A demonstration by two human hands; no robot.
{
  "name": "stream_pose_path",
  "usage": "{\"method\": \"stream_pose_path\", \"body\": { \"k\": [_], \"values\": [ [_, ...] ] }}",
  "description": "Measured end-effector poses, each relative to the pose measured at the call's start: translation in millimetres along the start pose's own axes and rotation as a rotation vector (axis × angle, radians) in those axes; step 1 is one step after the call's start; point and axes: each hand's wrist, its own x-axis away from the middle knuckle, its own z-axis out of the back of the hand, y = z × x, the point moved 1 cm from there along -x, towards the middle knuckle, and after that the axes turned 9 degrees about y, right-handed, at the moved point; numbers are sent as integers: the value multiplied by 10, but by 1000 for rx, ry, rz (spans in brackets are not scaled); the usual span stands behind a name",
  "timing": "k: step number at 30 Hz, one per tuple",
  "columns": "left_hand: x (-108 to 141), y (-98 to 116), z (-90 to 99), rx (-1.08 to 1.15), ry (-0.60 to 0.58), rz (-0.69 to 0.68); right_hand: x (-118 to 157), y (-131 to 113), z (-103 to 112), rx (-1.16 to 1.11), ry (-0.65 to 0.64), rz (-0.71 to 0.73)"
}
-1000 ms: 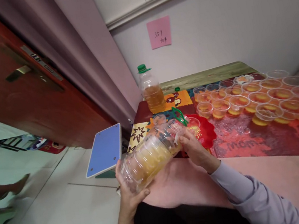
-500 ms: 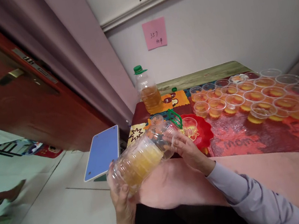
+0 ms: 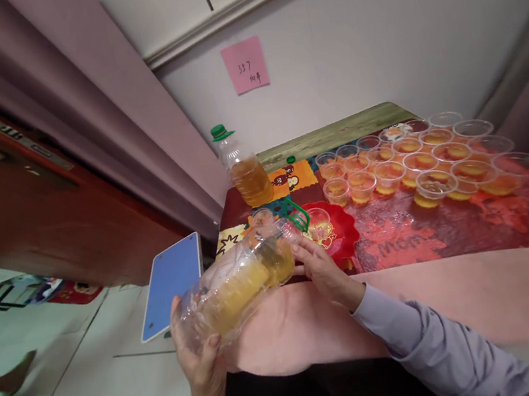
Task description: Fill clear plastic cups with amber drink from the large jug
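A large clear plastic bottle (image 3: 239,290) with yellow liquid lies tilted in front of me, neck toward the table. Its base rests in my left hand (image 3: 200,361), whose fingers wrap round it. My right hand (image 3: 322,269) grips near the neck end with bent fingers; the bottle partly hides them. A green plastic handle (image 3: 302,215) shows by the neck. Just past it lies a red wavy-edged plate (image 3: 350,231) with a clear plastic cup (image 3: 317,219) on it. Another clear cup (image 3: 262,216) stands behind the bottle.
Several clear cups (image 3: 389,173) of amber drink stand in rows at the table's right. A second bottle (image 3: 251,180), green-capped and part full, stands at the back left, with a loose green cap (image 3: 290,159) nearby. A blue-topped stool (image 3: 170,285) is left of the table.
Yellow liquid has run further toward the bottle's neck. My view has turned slightly, so the scene sits further left. Both hands keep hold of the bottle.
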Motion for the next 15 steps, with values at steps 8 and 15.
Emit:
{"method": "stream_pose_path", "body": {
  "k": [8, 15],
  "values": [
    [-78, 58, -53, -29, -57, -94, 56, -60, -50, -48, 35, 9],
    [-99, 72, -97, -46, -71, -82, 19, -56, -31, -74, 73, 2]
  ]
}}
